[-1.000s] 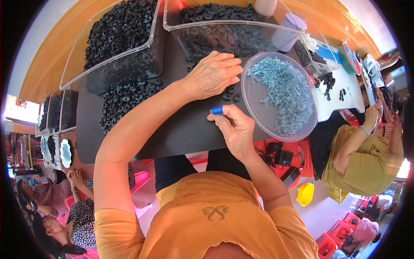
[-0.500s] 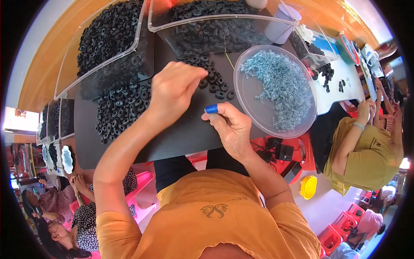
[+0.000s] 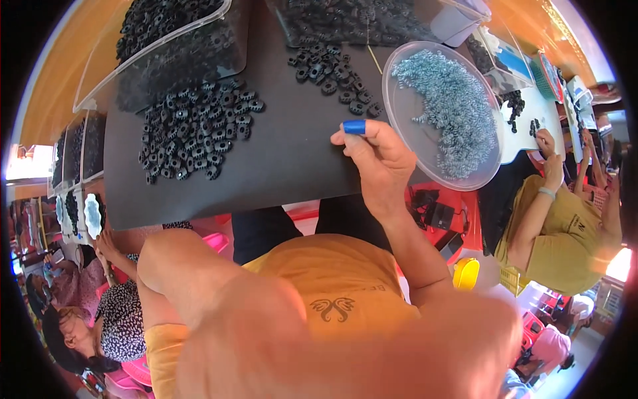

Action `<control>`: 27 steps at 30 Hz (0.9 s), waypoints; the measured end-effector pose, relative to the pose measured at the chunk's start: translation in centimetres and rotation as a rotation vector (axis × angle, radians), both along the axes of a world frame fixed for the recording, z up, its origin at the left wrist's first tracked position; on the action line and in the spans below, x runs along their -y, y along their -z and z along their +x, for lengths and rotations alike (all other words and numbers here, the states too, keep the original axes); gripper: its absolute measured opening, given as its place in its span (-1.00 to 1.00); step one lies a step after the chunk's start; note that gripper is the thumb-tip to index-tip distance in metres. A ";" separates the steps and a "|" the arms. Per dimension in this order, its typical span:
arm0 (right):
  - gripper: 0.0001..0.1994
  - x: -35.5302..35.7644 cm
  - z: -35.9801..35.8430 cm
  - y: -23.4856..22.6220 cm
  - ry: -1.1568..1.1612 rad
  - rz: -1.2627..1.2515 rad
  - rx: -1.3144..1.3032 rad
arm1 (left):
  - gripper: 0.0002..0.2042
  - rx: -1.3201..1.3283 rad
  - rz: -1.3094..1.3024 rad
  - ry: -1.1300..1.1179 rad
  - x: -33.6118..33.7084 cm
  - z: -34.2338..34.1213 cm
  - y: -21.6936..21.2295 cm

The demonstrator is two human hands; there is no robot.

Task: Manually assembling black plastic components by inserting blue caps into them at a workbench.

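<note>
**While the left hand blurs before the lens, the springs look the likeliest spill**

In the head view, the left hand [image 3: 405,362] looms across the lower edge, too close and smeared to tell whether it is open, closed or holding anything. The right hand [image 3: 382,159] is over the front of the dark table [image 3: 272,153], thumb and forefinger drawn together beneath a blue fingertip wrap [image 3: 354,126]; whether they close on something small I cannot tell.

Just beyond it lies a loose scatter of black parts [image 3: 332,74], with a bigger heap [image 3: 193,126] to the left. Pale coil springs [image 3: 452,113] fill much of a clear round tray [image 3: 420,143] at the right.

That tray seems to jut past the table's edge, so a knock from the right forearm could tip it. Springs may also snag together, and a careless sleeve or wrist could push the nearest black parts against its rim.
</note>
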State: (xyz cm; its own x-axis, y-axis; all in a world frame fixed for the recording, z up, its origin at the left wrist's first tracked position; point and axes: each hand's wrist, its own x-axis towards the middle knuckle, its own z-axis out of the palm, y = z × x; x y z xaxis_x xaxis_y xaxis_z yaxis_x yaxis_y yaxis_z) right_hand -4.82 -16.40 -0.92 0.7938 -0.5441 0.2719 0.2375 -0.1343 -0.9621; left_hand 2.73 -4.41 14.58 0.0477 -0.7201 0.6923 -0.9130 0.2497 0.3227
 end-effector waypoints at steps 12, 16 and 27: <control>-0.73 -0.6 0.1 -0.2 -0.063 -0.614 0.428 | -0.49 0.212 0.318 -0.302 4.7 7.5 12.0; -0.72 -0.5 0.4 0.2 -0.040 -0.584 0.447 | -0.58 0.205 0.294 -0.232 5.8 7.2 14.1; -0.74 -0.4 0.3 0.2 -0.036 -0.558 0.416 | -0.69 0.286 0.341 -0.187 1.8 7.2 12.5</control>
